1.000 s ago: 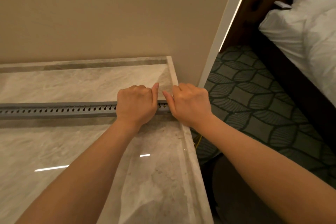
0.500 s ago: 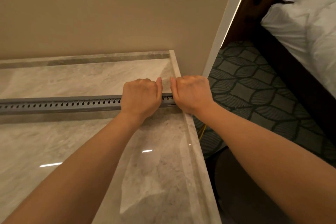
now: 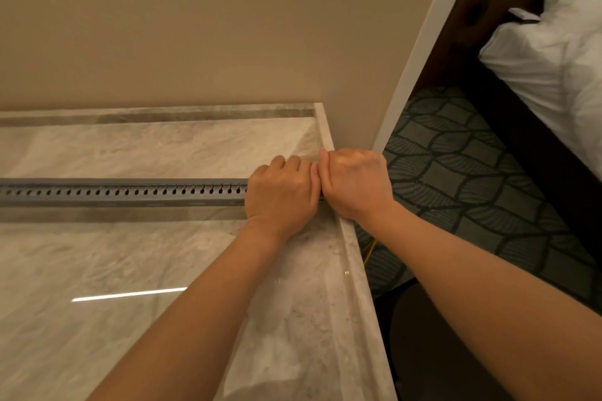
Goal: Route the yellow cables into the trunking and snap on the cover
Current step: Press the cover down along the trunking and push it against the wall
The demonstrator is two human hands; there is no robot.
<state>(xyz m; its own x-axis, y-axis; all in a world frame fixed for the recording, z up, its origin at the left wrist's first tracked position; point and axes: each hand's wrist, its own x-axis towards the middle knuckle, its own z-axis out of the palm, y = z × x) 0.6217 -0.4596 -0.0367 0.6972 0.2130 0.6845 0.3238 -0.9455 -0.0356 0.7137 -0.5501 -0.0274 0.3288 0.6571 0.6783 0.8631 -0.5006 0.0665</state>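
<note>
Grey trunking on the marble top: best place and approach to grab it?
Grip the grey trunking across its narrow width, coming from above, on the bare slotted run left of the left hand. It lies flat and long on the marble top, so only top and side walls are reachable.

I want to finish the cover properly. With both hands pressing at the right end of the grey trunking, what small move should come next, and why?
Probably slide the left hand leftward along the trunking and press again: both fists, including the right hand, crowd its right end at the countertop edge, while the long stretch to the left lies untouched.
</note>
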